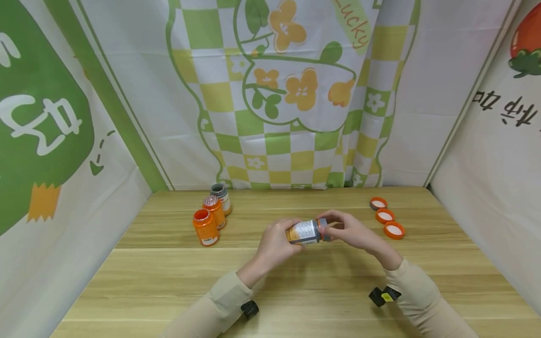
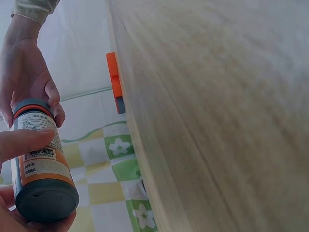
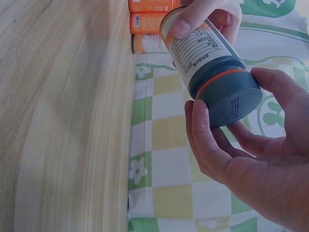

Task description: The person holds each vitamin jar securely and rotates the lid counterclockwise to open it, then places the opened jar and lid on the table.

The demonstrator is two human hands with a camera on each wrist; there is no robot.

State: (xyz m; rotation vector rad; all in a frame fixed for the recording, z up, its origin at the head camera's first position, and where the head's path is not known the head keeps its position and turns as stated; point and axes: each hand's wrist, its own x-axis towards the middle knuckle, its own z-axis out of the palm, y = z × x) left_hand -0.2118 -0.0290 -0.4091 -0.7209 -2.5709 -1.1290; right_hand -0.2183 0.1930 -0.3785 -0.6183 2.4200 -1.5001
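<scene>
Above the middle of the table, a grey pill bottle (image 1: 303, 233) with a white and orange label lies tilted on its side in the air. My left hand (image 1: 276, 241) grips its body from the left, thumb across the label in the left wrist view. At the other end, the fingers and thumb of my right hand (image 1: 354, 231) hold the rim of the grey cap (image 3: 232, 99). An orange ring shows at the cap's edge, and the cap sits on the bottle. Raised lettering marks the cap's top in the right wrist view.
Several capless bottles stand in a slanting row at the left: an orange bottle (image 1: 206, 229), another orange bottle (image 1: 217, 217) with a patterned mouth, and a grey bottle (image 1: 226, 203). Three caps (image 1: 394, 230) lie at the right, white insides up. Fabric walls (image 1: 291, 155) enclose the wooden table (image 1: 338, 300).
</scene>
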